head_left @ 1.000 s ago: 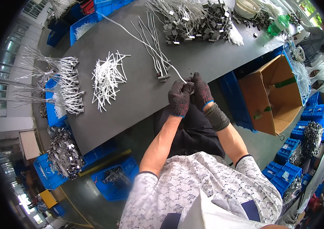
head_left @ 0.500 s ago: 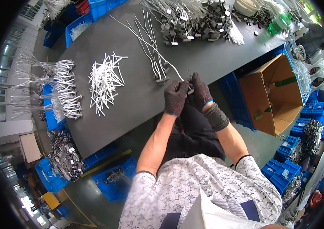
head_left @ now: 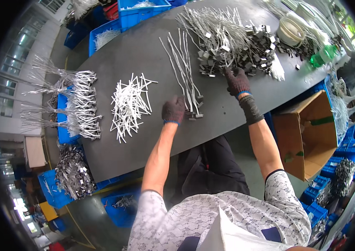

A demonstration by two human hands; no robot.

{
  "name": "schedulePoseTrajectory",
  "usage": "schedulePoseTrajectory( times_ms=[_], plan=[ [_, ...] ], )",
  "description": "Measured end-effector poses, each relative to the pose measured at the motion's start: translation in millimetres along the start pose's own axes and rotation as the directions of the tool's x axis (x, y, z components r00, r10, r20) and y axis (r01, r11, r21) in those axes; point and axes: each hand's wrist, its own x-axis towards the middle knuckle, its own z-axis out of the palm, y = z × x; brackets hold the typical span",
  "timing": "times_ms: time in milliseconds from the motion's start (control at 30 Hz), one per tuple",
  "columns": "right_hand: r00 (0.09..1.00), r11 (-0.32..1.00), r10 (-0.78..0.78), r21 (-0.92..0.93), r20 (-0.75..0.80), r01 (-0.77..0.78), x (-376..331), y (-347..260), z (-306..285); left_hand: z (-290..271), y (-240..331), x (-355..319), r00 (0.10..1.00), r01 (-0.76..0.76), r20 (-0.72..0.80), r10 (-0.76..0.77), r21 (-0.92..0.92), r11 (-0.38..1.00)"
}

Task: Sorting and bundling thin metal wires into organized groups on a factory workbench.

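Observation:
Both my hands wear dark knitted gloves with blue cuffs. My left hand point(head_left: 173, 110) is over the table with its fingers curled in, just left of a small group of silvery wires with dark connectors point(head_left: 188, 83). Whatever those fingers may hold is hidden. Farther out, my right hand point(head_left: 238, 81) reaches to the near edge of a large heap of wires with dark block connectors point(head_left: 244, 52). Its thumb and fingers look apart, and nothing shows between them. A pile of short white tubes point(head_left: 129, 108) lies left of my left hand.
Bundles of wires with white sleeves point(head_left: 83, 102) sit at the table's left edge. Back right are a white bucket point(head_left: 290, 31) and a green bottle point(head_left: 323, 55). An open cardboard box point(head_left: 288, 144) stands beside the table. Blue crates point(head_left: 144, 14) surround it.
My hands have parted from their meeting place near the table's front edge. The left moved left; the right went forward to the heap. The wire they worked on has left the right hand.

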Motion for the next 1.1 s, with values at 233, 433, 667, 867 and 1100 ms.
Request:
schedulePoseTrajectory(
  times_ms=[233, 433, 667, 867, 1100],
  plan=[
    [0.956, 0.969, -0.176, -0.131, 0.233, 0.211, 79, 60, 13, -18, -53, 149, 0.948, 0.310, -0.138, -0.287, 0.196, 0.930],
    [0.812, 0.454, 0.246, 0.677, 0.530, -0.579, 7, 46, -43, 45, -68, 177, 0.875, 0.459, -0.030, -0.482, 0.363, 0.811],
    [0.951, 0.794, 0.266, 0.523, 0.157, -0.308, -50, 14, -37, 57, -151, 165, 0.959, 0.067, 0.191, -0.208, 0.562, 0.824],
    [0.943, 0.993, -0.044, -0.090, 0.330, 0.077, -109, 65, -50, 15, -124, 75, 0.693, 0.706, 0.290, -0.660, -0.461, 0.538],
    [0.944, 0.896, 0.076, 0.393, 0.320, -0.205, -123, 19, -39, 12, -132, -22, 0.740, 0.637, 0.596, -0.312, -0.770, 0.040]
  ],
)
